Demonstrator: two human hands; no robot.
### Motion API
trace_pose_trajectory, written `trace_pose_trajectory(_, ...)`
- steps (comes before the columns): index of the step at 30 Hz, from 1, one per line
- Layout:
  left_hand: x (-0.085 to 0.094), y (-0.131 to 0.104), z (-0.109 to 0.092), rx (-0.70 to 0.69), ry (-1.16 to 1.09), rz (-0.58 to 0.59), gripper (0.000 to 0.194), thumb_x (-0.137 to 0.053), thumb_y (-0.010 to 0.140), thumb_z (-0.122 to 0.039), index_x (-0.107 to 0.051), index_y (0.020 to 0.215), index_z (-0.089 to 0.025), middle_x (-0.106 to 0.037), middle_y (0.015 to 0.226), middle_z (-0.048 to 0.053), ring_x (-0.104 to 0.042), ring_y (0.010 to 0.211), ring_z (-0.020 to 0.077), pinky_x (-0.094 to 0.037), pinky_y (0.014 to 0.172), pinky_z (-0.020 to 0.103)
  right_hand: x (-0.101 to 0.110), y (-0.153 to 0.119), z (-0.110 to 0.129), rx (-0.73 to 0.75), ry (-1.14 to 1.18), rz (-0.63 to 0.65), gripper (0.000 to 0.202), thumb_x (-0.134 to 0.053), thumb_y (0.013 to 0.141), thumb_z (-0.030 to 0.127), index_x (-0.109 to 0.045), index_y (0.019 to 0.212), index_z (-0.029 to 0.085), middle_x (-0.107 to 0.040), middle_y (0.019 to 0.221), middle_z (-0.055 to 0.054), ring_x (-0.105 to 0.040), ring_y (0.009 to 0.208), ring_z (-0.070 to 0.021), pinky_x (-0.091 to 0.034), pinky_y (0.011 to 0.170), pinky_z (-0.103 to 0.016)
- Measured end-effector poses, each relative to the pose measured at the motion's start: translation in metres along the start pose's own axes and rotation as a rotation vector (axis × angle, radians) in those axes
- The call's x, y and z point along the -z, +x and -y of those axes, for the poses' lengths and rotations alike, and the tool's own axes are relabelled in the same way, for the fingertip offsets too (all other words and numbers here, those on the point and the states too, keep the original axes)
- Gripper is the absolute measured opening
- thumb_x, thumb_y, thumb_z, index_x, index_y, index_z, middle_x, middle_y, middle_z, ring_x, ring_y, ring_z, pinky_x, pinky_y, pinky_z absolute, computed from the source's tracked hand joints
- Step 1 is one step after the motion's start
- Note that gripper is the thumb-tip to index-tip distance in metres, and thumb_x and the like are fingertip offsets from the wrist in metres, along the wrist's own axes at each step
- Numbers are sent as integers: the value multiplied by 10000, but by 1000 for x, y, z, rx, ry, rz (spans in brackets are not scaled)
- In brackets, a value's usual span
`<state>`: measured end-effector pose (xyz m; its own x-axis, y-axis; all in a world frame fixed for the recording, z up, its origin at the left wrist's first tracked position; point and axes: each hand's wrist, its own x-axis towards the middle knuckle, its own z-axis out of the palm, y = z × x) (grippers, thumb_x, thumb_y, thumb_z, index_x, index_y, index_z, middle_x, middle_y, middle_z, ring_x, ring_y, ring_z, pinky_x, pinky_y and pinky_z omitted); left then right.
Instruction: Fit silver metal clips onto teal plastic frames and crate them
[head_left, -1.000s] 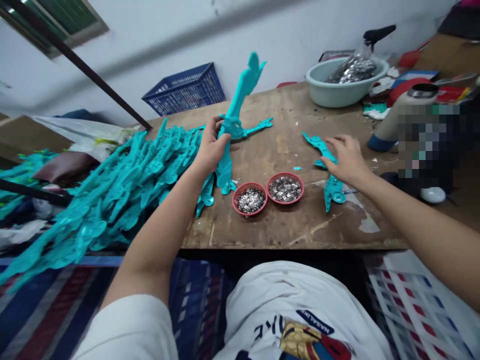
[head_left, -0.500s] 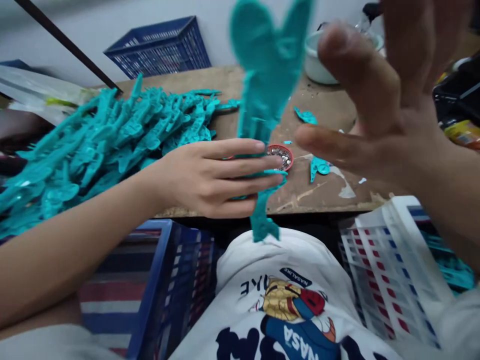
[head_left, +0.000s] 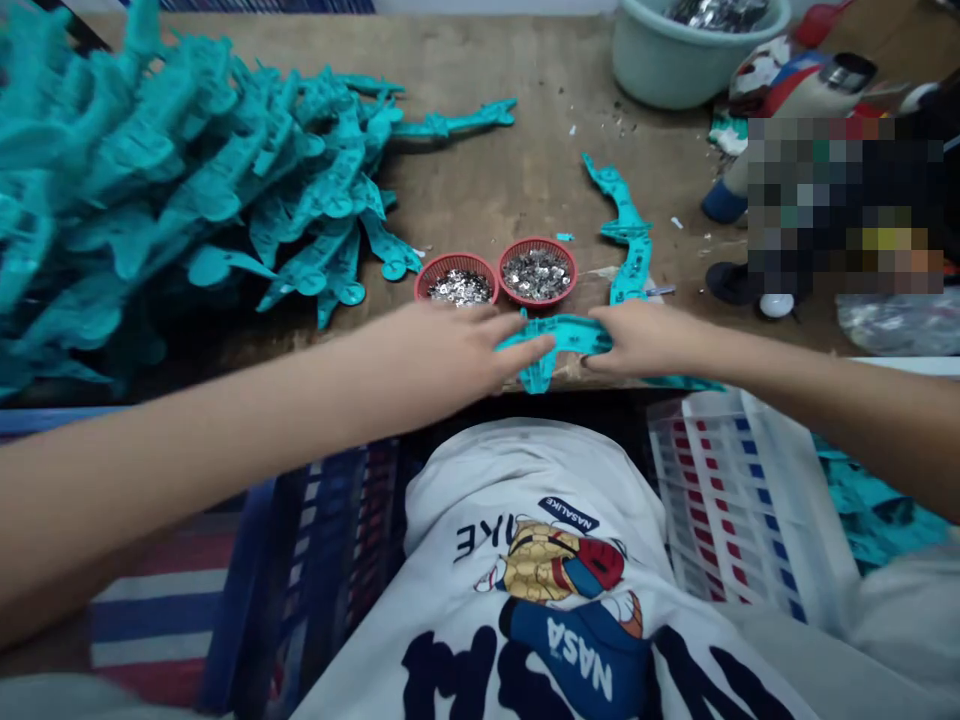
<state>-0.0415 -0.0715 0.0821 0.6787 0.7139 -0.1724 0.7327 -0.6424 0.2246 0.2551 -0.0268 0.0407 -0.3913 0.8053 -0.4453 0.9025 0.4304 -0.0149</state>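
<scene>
Many turquoise plastic pieces (head_left: 217, 180) heap the upper left. One curved turquoise plastic length (head_left: 574, 330), at centre, is pinched by the right hand (head_left: 649, 335); the left hand (head_left: 442, 350) overlaps it, fingers outstretched, grip unclear. Silvery metal bits (head_left: 536, 277) lie above.

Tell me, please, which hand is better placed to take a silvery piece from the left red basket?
Probably the left hand: it appears right next to the left red basket. The right hand is farther off, holding the right end of the turquoise part.
</scene>
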Motion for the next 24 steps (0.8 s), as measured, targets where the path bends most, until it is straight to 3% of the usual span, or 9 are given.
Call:
trace_pose_trajectory(1, -23, 6, -5, 18, 69, 126, 748, -843, 1115, -172, -771, 1834, -362, -707, 1912, 192, -732, 1739, 522, -671, 1415, 715, -16, 7, 3, 13, 31, 62, 399, -886, 1160, 477, -918, 1401, 161, -955, 1274, -198, -939, 1162, -426, -654, 870, -405)
trace_pose_trajectory(3, -62, 19, -15, 28, 208, 326, 797, -748, 1154, -76, -698, 1919, -294, -559, 2010, 251, -622, 1827, 552, -704, 1378, 707, -35, 16, 7, 9, 11, 142, 509, -840, 1223, 558, -899, 1470, 116, -944, 1335, -247, -933, 1212, -430, -615, 848, -402)
trace_pose_trajectory(6, -92, 33, -20, 61, 251, 409, 819, -531, 1204, -15, -600, 1990, -234, -431, 2057, 244, -499, 1905, 535, -745, 1318, 668, -30, 31, 8, 41, -102, 64, 533, -760, 1284, 554, -890, 1550, 111, -924, 1399, -285, -908, 1288, -466, -609, 883, -431)
trace_pose_trajectory(9, -93, 40, -15, 71, 228, 441, 825, -494, 1206, -15, -550, 2011, -186, -404, 2057, 248, -440, 1924, 547, -763, 1278, 664, -9, 68, -1, 162, -86, -189, 409, -634, 1307, 346, -953, 1503, 181, -919, 1479, -228, -864, 1377, -442, -622, 1026, -459)
trace_pose_trajectory(11, -88, 42, -10, 71, 242, 462, 827, -524, 1192, -18, -533, 2011, -134, -408, 2042, 282, -432, 1920, 561, -771, 1262, 648, -1, 104, -7, 199, -55, -289, 404, -635, 1268, 266, -989, 1456, 207, -922, 1492, -191, -837, 1403, -424, -614, 1086, -461)
trace_pose_trajectory(15, -87, 45, -3, 47, 238, 422, 818, -593, 1164, -40, -572, 1980, -88, -462, 1990, 337, -507, 1876, 571, -797, 1206, 608, -2, 157, -11, 144, -59, -163, 435, -678, 1194, 174, -1001, 1484, 198, -925, 1516, -181, -842, 1379, -400, -611, 1055, -424)
trace_pose_trajectory(18, -91, 46, 3, 19, 233, 410, 808, -604, 1160, -51, -602, 1966, -104, -475, 1985, 322, -547, 1859, 559, -809, 1173, 589, -3, 164, -9, 152, -70, -118, 461, -654, 1199, 157, -983, 1519, 195, -915, 1554, -176, -833, 1415, -383, -606, 1040, -399)
trace_pose_trajectory(24, -86, 55, 8, 1, 210, 422, 802, -726, 1139, -100, -654, 1937, -121, -531, 1949, 343, -593, 1824, 589, -795, 1200, 629, 1, 152, -15, 137, -44, -176, 457, -592, 1212, 202, -927, 1514, 128, -896, 1510, -225, -803, 1417, -409, -586, 1112, -452)
